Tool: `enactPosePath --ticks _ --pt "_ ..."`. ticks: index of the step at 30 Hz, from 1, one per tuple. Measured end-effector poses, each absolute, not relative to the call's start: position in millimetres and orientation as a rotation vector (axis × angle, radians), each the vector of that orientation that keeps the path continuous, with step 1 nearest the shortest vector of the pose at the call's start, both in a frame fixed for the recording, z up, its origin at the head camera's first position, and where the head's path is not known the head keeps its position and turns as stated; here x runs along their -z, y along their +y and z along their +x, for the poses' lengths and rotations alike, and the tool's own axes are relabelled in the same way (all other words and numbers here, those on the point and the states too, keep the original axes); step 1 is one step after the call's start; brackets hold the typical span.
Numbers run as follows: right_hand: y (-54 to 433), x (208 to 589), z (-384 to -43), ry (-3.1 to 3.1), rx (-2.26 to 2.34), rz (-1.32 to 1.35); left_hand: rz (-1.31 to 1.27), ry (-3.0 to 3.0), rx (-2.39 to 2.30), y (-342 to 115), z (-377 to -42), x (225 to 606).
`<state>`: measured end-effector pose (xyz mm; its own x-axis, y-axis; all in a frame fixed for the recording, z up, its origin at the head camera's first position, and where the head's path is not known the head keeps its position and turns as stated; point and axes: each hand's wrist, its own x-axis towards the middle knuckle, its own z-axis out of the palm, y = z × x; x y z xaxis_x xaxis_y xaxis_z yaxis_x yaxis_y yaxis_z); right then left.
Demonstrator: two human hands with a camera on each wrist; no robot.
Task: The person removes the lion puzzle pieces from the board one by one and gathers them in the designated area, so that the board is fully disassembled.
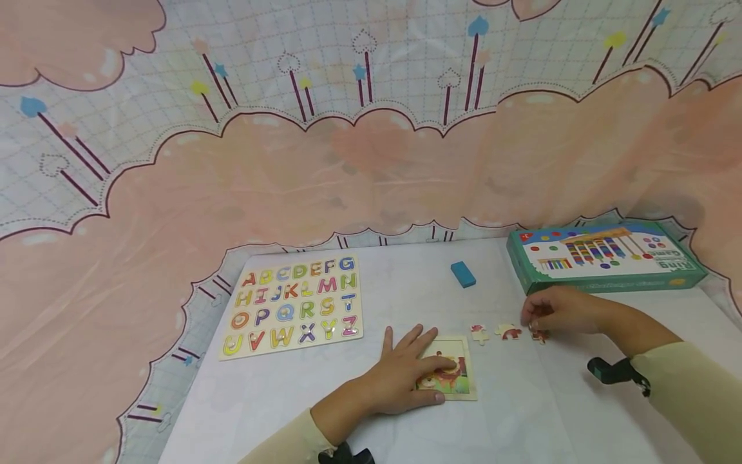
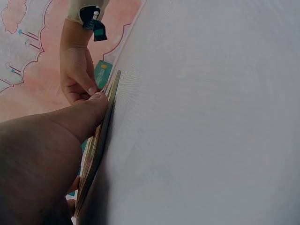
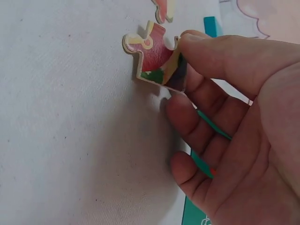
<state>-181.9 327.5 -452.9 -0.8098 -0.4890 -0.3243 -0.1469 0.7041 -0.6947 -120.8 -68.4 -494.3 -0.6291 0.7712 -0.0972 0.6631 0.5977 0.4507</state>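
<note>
My left hand point(image 1: 397, 377) rests with spread fingers on a small wooden jigsaw board point(image 1: 472, 370). One finger lies on its partly covered animal picture and the thumb lies along the near edge. In the left wrist view, the thumb point(image 2: 89, 115) lies on top of the board, seen edge-on. To the right, my right hand point(image 1: 559, 310) pinches a jigsaw piece point(image 3: 158, 58) between thumb and finger. That piece has red, cream and green patches and looks tilted against the table. Two more jigsaw pieces, one pinkish point(image 1: 479, 334) and one cream and brown point(image 1: 510, 332), lie between the board and the right hand.
A wooden alphabet board point(image 1: 290, 306) with coloured letters lies at the left. A blue block point(image 1: 463, 274) sits farther back. Behind the right hand stands a green game box point(image 1: 605, 258). A patterned curtain point(image 1: 371, 167) hangs at the table's back edge.
</note>
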Motion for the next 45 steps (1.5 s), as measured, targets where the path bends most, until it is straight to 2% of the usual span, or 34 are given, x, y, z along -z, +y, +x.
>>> enactPosePath --ticks 13,27,45 --pt "312.8 441.4 -177.5 2.495 0.936 -0.548 1.215 2.53 -0.583 -78.5 -122.8 499.4" --pt "251.0 444.8 -167.8 2.48 1.044 -0.76 1.136 2.564 -0.542 -104.2 -105.3 496.7" --pt "172.6 465.8 -159.3 2.45 0.994 -0.852 1.134 2.528 -0.527 -123.7 -101.2 484.8"
